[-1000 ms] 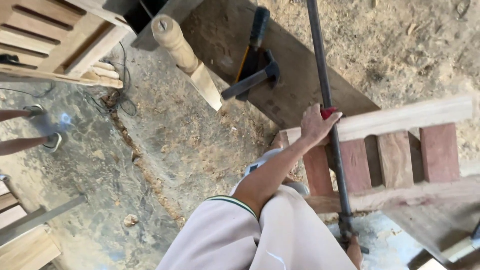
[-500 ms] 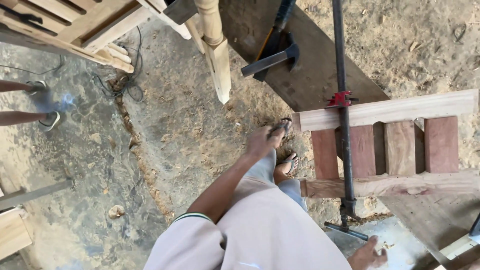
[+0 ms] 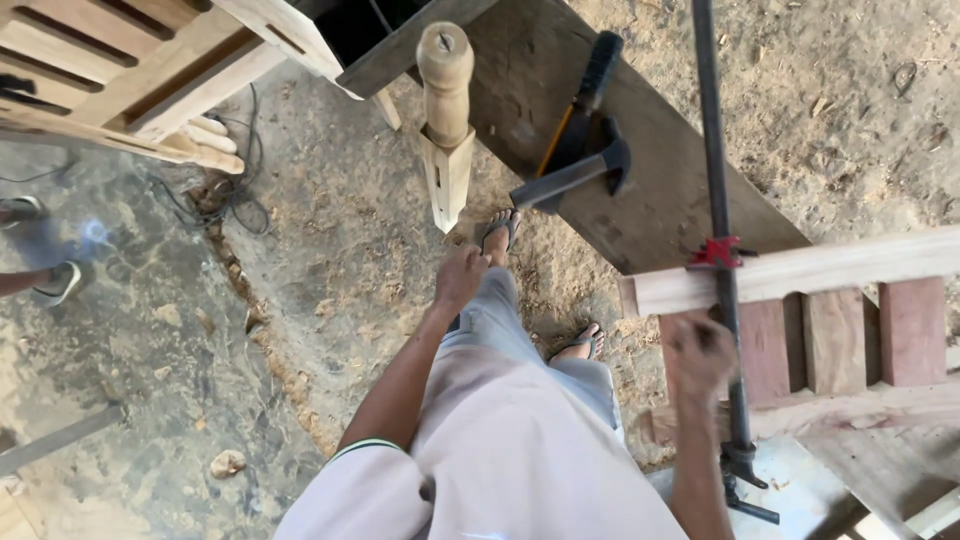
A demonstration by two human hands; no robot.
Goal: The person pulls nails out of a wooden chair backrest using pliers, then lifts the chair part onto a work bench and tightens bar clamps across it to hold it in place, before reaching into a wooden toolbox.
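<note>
Fig. Head view, person walking over sawdust-strewn floor. Right hand [image 3: 697, 352], blurred, sits just beside long steel bar clamp [image 3: 722, 300] that spans slatted wooden frame [image 3: 820, 330] at right; fingers look curled, but whether they grip anything: cannot tell. Left hand [image 3: 460, 280] hangs free at centre, fingers loosely together, holding nothing. Clamp likely heavy, stiff, smooth; best taken on bar w/ full grip between red jaw and near screw end. Hammer [image 3: 570, 180] lies on far plank [image 3: 620, 150]; turned leg [image 3: 446, 110] leans nearby. No containers visible.
</note>
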